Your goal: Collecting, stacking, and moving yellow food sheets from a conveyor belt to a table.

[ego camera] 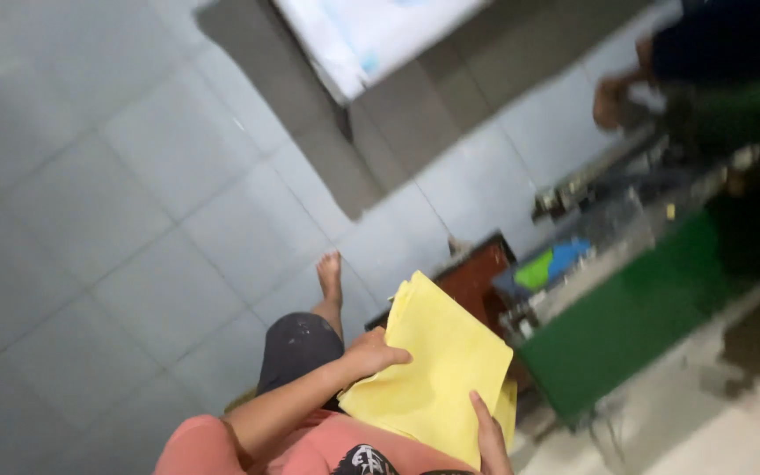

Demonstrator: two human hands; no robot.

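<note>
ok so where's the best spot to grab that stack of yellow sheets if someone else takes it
Probably the free upper corner of the stack of yellow sheets, coming from the top: the left hand pinches the left edge, the right hand the lower edge, and that corner sticks out clear.

The paper stack [433, 365] under my left hand [373, 354] and right hand [490, 440] is plain pale yellow. At two o'clock stands a green machine [626, 321], holding what look like blue and green sheets [551, 264]. Grey floor tiles [107, 211].
</note>
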